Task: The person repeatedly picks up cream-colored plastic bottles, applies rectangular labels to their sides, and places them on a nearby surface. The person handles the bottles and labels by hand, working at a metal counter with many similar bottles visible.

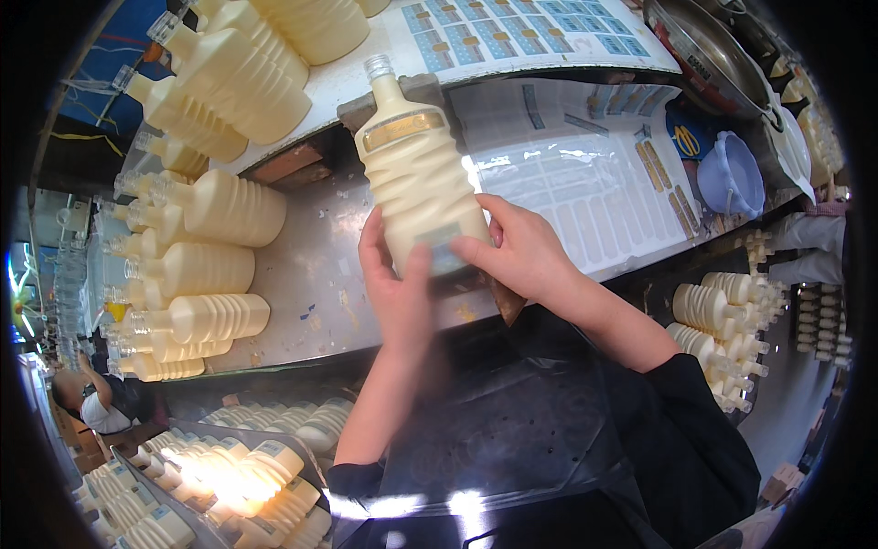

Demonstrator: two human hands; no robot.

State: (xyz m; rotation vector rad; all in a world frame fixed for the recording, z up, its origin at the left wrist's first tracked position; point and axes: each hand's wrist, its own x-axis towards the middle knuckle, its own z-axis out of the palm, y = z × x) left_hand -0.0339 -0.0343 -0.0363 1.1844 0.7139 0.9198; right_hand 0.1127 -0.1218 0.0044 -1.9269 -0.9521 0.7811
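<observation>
A cream-coloured ribbed bottle (425, 188) with a clear threaded neck lies tilted over the bench, its neck pointing away from me. Across its shoulder runs a gold label (402, 131), and a small blue-grey label (437, 236) sits near its base. My left hand (395, 288) is closed around the lower left side, its thumb blurred on the front. From the right, my right hand (519, 245) grips the base, thumb pressed at the edge of the small label. Behind the neck is a grey block (422, 91).
Similar bottles (215, 206) lie stacked at left; more fill crates (247, 476) at lower left and stand at right (709, 311). Label sheets (485, 37) lie on the far board. A backing sheet (549, 156) with gold strips, a purple bucket (731, 174) and a metal pan (709, 55) sit at right. Another person (114, 403) is far left.
</observation>
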